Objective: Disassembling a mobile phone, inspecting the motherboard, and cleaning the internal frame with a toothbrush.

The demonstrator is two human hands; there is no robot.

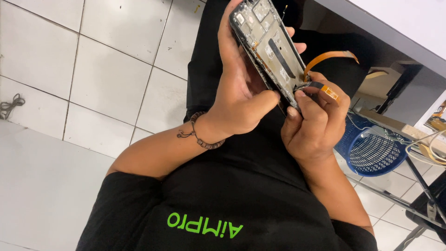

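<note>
Item: opened phone frame [269, 49], dark-edged, back cover off, pale metal inner plate showing with a dark oblong slot down its middle and small components at its upper end. Position: held up in front of the person's torso, tilted, upper end toward the top of the view, above the lap and clear of the floor.

Left hand [241, 100]: wrapped around the frame from its left side, fingers behind it, thumb lying toward the lower edge; grip closed on the frame. A beaded bracelet [202, 137] sits on that wrist.

Right hand [311, 123]: at the frame's lower end, fingertips [299, 95] curled and pinching a dark curved strip joined to an orange flex ribbon [331, 93]. A second orange ribbon [327, 56] arcs out from the frame's right edge, just above this hand.

Clothing: black shirt [241, 204] with green lettering on the chest.

Surroundings: white tiled floor [107, 74]; blue perforated plastic basket [371, 148] on the floor to the person's right; grey-edged table [371, 32] above it; loose pale cables [427, 148] near the right border; small tangled cord [11, 106] at the left border.
</note>
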